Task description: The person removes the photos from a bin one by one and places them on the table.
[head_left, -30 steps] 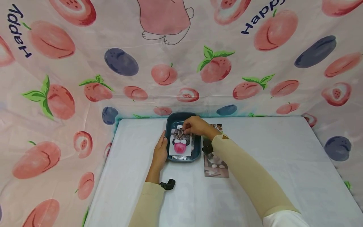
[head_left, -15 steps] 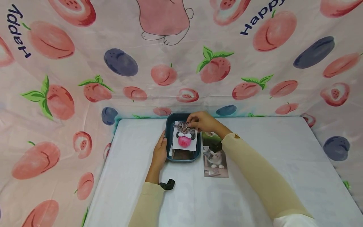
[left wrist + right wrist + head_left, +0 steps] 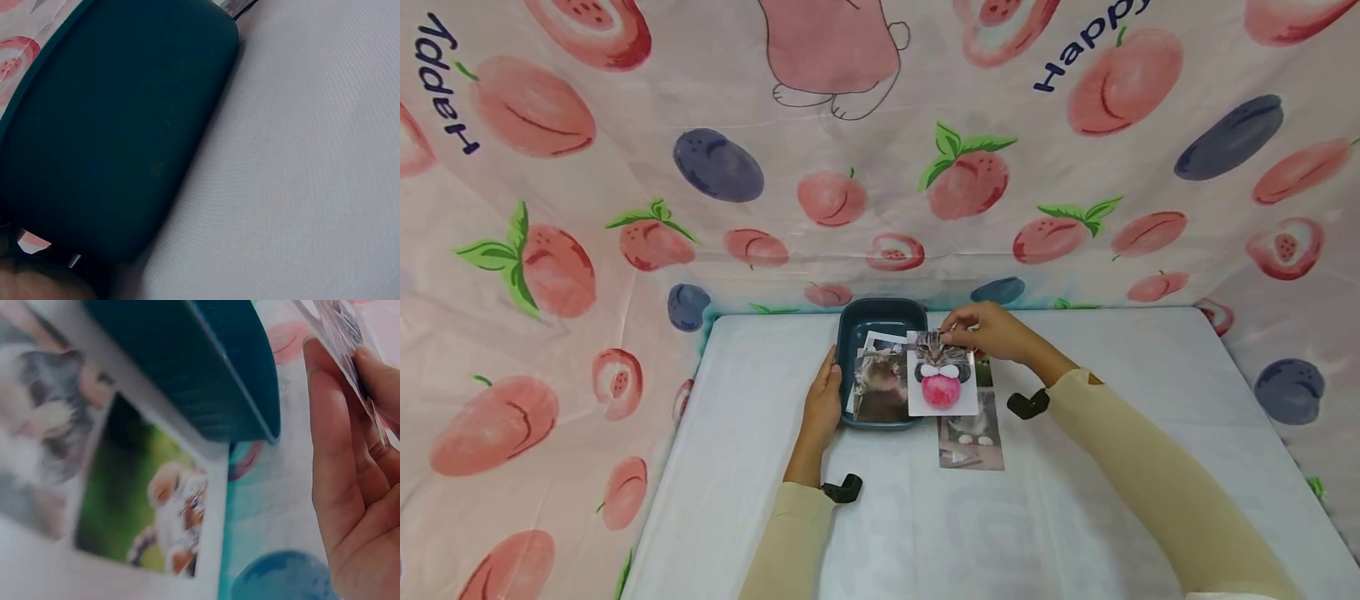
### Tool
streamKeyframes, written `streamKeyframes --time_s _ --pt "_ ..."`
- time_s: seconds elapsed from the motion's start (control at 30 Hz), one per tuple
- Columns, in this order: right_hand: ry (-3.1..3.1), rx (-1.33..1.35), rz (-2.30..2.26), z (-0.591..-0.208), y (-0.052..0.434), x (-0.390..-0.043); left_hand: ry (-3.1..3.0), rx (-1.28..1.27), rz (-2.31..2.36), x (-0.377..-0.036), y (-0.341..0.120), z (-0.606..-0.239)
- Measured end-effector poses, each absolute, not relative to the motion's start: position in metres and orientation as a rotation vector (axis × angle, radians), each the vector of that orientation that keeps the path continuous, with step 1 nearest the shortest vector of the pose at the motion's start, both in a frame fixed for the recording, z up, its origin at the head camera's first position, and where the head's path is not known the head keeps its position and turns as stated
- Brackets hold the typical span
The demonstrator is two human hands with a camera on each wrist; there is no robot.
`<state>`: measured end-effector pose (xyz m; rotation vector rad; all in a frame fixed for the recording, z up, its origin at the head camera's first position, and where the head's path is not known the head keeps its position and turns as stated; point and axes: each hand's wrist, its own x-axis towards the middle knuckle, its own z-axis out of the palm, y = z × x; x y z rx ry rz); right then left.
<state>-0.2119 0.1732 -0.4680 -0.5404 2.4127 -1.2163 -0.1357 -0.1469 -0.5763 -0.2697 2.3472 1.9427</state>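
The right hand (image 3: 988, 329) pinches the top edge of a glossy white-bordered photo print of a cat with a pink ball (image 3: 942, 372) between thumb and curled fingers, holding it in the air just right of the dark teal rounded plastic tray (image 3: 880, 315) and above the prints lying on the counter (image 3: 1075, 500), which is spread with a white cloth. The left hand (image 3: 824, 400) lies flat with straight fingers against the tray's left wall, gripping nothing.

The tray looks stiff and light — likely to slide on the cloth unless steadied. Inside it lies a small loose pile of further photo prints (image 3: 880, 385); two more prints (image 3: 970, 425) lie flat beside its right wall.

The held print seems feather-light, thin and bendy, slick on its face and easily creased or smudged — best taken by a border edge, as the right wrist view shows the fingers (image 3: 337, 456) doing.
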Motion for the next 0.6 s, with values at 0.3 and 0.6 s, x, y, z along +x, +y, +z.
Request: streamKeyframes --time_s 0.3,0.6 --pt "2.42 -0.34 -1.274 -0.492 0.23 -0.185 2.334 -0.267 1.949 -0.135 -0.147 -0.576" --pt "2.437 -0.255 -1.226 -0.523 0.279 -0.163 2.319 -0.291 1.945 -0.137 -0.148 -0.578"
